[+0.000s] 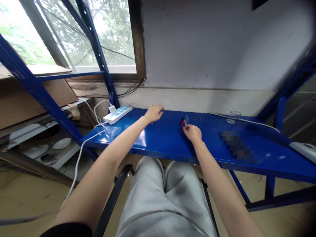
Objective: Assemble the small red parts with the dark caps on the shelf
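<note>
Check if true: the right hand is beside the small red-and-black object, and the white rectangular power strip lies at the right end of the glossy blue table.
Wrong end: the head view shows the white rectangular power strip at the left end of the glossy blue table. The right hand is indeed beside the small red-and-black object.

The person wears a black sleeve (67, 230) and pale grey trousers (163, 217).
</note>
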### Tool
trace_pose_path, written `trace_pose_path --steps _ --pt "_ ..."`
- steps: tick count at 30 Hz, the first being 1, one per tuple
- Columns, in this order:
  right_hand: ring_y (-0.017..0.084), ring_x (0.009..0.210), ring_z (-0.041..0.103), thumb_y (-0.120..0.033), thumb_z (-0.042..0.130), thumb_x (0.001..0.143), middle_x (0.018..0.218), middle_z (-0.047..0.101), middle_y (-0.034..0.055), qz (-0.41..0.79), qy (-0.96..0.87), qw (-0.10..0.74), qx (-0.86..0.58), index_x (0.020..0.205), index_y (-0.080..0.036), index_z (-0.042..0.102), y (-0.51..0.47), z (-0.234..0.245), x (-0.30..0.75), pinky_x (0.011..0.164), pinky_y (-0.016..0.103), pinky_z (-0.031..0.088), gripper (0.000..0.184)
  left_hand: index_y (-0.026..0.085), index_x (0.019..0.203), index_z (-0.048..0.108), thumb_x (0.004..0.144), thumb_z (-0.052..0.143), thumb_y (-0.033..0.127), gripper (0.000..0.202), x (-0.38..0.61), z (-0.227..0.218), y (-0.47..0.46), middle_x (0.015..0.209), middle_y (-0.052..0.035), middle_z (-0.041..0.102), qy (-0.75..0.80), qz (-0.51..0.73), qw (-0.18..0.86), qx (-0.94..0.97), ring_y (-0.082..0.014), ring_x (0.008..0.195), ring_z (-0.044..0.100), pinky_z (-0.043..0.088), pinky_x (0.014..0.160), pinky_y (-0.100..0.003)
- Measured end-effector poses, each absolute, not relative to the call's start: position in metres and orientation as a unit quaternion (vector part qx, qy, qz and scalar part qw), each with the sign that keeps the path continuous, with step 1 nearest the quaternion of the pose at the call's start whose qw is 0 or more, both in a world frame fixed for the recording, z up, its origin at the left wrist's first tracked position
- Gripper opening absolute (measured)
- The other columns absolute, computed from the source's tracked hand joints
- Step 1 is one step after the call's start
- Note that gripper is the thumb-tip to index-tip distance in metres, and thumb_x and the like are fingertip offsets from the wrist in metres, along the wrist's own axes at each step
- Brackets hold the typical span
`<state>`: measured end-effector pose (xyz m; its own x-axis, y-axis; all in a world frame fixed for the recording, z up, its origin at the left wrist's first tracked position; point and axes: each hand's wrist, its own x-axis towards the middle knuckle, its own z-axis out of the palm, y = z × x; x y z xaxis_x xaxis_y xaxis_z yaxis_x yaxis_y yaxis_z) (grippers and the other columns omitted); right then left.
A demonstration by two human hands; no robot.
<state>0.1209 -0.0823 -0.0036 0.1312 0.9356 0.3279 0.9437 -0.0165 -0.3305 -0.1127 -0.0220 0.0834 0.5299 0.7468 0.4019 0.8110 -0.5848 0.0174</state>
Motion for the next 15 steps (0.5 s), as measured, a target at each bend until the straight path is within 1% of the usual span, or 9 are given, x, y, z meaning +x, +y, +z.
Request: trace_pose_path --steps 2,4,7,9,10,13,15 --pt "0.019 0.072 0.06 -0.033 0.048 0.08 0.073 0.066 0.0072 -0.002 -0.631 0.228 -0.742 0.074 -0.02 0.063 -0.081 -0.003 0.123 0.063 0.028 0.037 0.022 0.016 0.113 0.054 0.087 0.039 0.026 0.032 -0.096 0.071 -0.033 0.114 -0.0099 0.058 -0.401 -0.189 0.062 -0.894 -0.0213 0.107 0.049 0.032 0.091 -0.034" --pt "0.02 0.074 0.061 -0.033 0.048 0.08 0.075 0.066 0.0085 0.001 -0.612 0.222 -0.759 0.075 -0.019 0.064 -0.081 -0.002 0.124 0.067 0.029 0.038 0.022 0.018 0.123 0.048 0.088 0.037 0.028 0.038 -0.079 0.055 -0.043 0.122 -0.0101 0.053 -0.381 -0.188 0.051 -0.904 -0.0225 0.11 0.047 0.033 0.091 -0.035" --pt "0.021 0.078 0.062 -0.032 0.047 0.08 0.078 0.067 0.0095 0.001 -0.601 0.219 -0.769 0.079 -0.019 0.066 -0.081 -0.001 0.124 0.071 0.031 0.038 0.023 0.025 0.139 0.026 0.088 0.037 0.03 0.052 -0.055 0.031 -0.054 0.134 -0.0103 0.043 -0.38 -0.169 0.021 -0.909 -0.0252 0.114 0.043 0.034 0.091 -0.04" --pt "0.022 0.08 0.062 -0.032 0.047 0.081 0.081 0.068 0.0097 -0.002 -0.6 0.221 -0.769 0.082 -0.019 0.066 -0.082 -0.001 0.123 0.073 0.032 0.038 0.023 0.027 0.142 0.016 0.089 0.035 0.03 0.056 -0.041 0.018 -0.059 0.137 -0.0107 0.038 -0.394 -0.164 0.002 -0.904 -0.0266 0.115 0.042 0.034 0.091 -0.042" --pt "0.022 0.081 0.062 -0.031 0.047 0.081 0.082 0.068 0.0099 -0.004 -0.6 0.221 -0.768 0.083 -0.019 0.066 -0.082 -0.001 0.123 0.073 0.032 0.038 0.023 0.028 0.142 0.014 0.089 0.034 0.03 0.057 -0.035 0.014 -0.06 0.137 -0.0108 0.038 -0.403 -0.165 -0.006 -0.9 -0.0269 0.114 0.042 0.034 0.091 -0.043" --pt "0.023 0.083 0.062 -0.032 0.047 0.081 0.085 0.068 0.0105 -0.007 -0.601 0.221 -0.768 0.084 -0.018 0.067 -0.081 -0.002 0.124 0.073 0.032 0.038 0.024 0.027 0.143 0.012 0.089 0.032 0.029 0.058 -0.019 0.005 -0.06 0.133 -0.0111 0.041 -0.428 -0.179 -0.01 -0.886 -0.0273 0.114 0.041 0.035 0.09 -0.043" --pt "0.023 0.084 0.062 -0.031 0.047 0.081 0.086 0.068 0.0106 -0.011 -0.602 0.222 -0.767 0.085 -0.019 0.067 -0.08 -0.003 0.124 0.073 0.032 0.039 0.024 0.026 0.142 0.018 0.089 0.033 0.027 0.055 -0.012 0.001 -0.058 0.132 -0.0118 0.043 -0.439 -0.187 -0.005 -0.879 -0.0278 0.114 0.04 0.035 0.09 -0.044"
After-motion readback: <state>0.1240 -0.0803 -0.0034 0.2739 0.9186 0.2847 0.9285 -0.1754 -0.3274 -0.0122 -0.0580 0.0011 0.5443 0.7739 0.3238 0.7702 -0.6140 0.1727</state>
